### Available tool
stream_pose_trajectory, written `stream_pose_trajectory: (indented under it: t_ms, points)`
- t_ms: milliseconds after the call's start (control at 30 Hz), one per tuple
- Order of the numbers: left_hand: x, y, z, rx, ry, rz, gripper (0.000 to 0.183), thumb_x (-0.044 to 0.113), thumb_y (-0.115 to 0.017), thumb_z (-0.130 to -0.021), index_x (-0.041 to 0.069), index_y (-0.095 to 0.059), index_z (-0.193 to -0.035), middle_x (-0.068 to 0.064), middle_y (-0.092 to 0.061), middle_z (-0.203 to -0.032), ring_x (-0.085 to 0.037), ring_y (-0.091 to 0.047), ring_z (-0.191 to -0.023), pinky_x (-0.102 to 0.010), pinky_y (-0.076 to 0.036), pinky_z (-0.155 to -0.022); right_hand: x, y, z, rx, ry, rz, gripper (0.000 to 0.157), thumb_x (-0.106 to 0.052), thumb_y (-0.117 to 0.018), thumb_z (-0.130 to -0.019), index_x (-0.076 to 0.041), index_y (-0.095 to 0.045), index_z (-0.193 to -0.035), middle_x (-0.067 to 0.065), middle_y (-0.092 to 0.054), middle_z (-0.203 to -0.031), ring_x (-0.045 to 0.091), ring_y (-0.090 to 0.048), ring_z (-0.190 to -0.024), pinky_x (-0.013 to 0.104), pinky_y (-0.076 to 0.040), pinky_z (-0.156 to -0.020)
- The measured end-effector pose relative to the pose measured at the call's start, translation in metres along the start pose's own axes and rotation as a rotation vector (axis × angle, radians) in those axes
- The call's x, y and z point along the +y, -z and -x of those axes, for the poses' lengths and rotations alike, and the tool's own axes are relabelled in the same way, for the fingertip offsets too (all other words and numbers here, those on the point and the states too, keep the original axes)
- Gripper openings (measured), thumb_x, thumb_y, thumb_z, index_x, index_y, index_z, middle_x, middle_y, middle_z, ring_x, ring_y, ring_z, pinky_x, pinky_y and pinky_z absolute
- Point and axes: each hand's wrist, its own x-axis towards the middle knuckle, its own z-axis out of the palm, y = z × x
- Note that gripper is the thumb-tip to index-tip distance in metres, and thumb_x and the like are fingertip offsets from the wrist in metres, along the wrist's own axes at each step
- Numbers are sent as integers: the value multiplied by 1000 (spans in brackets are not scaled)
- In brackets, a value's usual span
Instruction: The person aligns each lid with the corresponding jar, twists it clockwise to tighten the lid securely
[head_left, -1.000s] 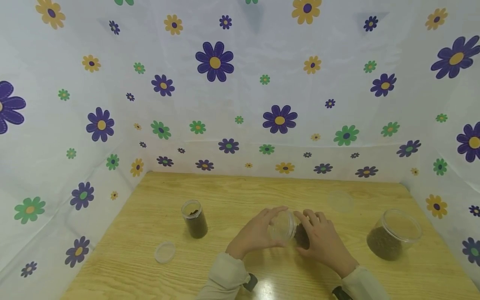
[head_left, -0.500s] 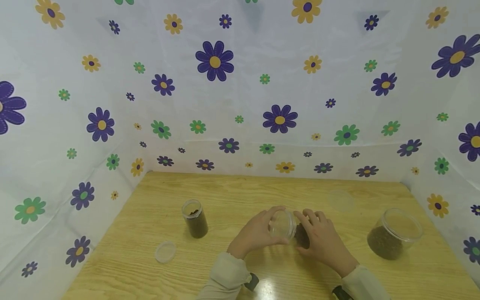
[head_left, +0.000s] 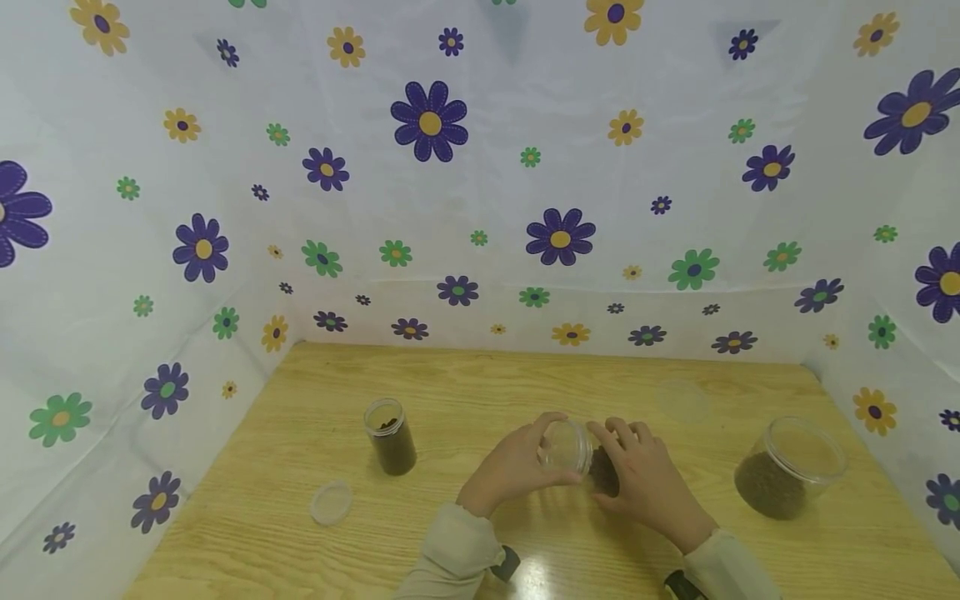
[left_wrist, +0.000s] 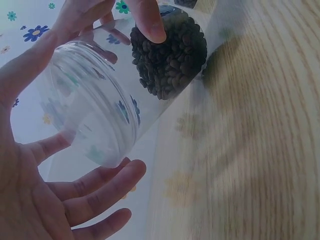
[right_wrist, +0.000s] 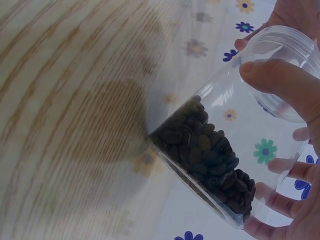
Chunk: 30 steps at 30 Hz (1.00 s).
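A clear screw-neck jar [head_left: 564,448] lies tilted between my two hands, low over the table. Dark beans [right_wrist: 200,155], like coffee beans, have slid to its lower end. My left hand [head_left: 510,471] grips the ribbed mouth end [left_wrist: 95,95], thumb and fingers spread around the rim. Whether a lid covers that end I cannot tell. My right hand [head_left: 645,483] holds the body over the beans; in the right wrist view its thumb [right_wrist: 280,82] lies across the clear wall and its fingers curl around the far side.
A tall narrow jar [head_left: 392,442] of dark contents stands at left, a round clear lid [head_left: 331,503] in front of it. A wide open jar [head_left: 780,475], partly filled, stands at right. Behind it lies a faint clear disc [head_left: 682,402]. Flowered sheets [head_left: 487,183] enclose the wooden table [head_left: 247,533].
My left thumb has shifted slightly to the right along the jar's rim. The right hand and the other things stay in place.
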Motion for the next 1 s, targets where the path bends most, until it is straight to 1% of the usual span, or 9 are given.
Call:
stream_pose_trajectory:
  t_ms: [233,400,500,700,833,1000]
  points:
    - [0,-3,-2,4,29,-23,80,63,-69,-71,33,-36,-138,-8,-63,-110,-13,-61,-84,-32,-51,-69,1,1,1,5,6,-10,97,-48,-88,-50,-12,-49,-131,11,-53,-115,32,-54,-96,45,-51,-65]
    - [2,-5,-4,9,57,-41,79,64,-69,-71,33,-37,-137,-8,-64,-110,-16,-61,-88,-34,-51,-69,2,1,1,6,9,-14,97,-48,-88,-50,-12,-49,-131,11,-54,-115,32,-54,-96,45,-51,-65]
    - [4,-6,-4,17,66,-62,80,65,-67,-72,31,-38,-137,-6,-65,-105,-16,-61,-85,-33,-51,-68,2,1,1,8,11,-11,96,-48,-88,-50,-11,-49,-131,11,-54,-114,32,-54,-96,45,-52,-65]
    - [6,-6,-4,42,70,-131,82,71,-60,-73,23,-41,-136,-4,-68,-94,-12,-62,-77,-30,-50,-65,1,2,-1,14,16,-15,96,-47,-89,-49,-12,-49,-130,11,-54,-114,31,-54,-95,44,-52,-64]
    - [8,-5,-3,55,65,-166,81,72,-57,-74,20,-43,-135,-3,-69,-90,-12,-62,-72,-27,-48,-61,1,2,-1,11,13,-15,96,-48,-88,-50,-12,-49,-130,11,-54,-114,31,-54,-95,44,-52,-65]
    - [8,-5,-4,51,69,-195,82,73,-54,-76,20,-41,-137,-2,-70,-88,-10,-61,-68,-25,-47,-58,1,1,-1,7,7,-1,96,-49,-88,-50,-12,-49,-130,11,-55,-114,31,-55,-95,44,-52,-65]
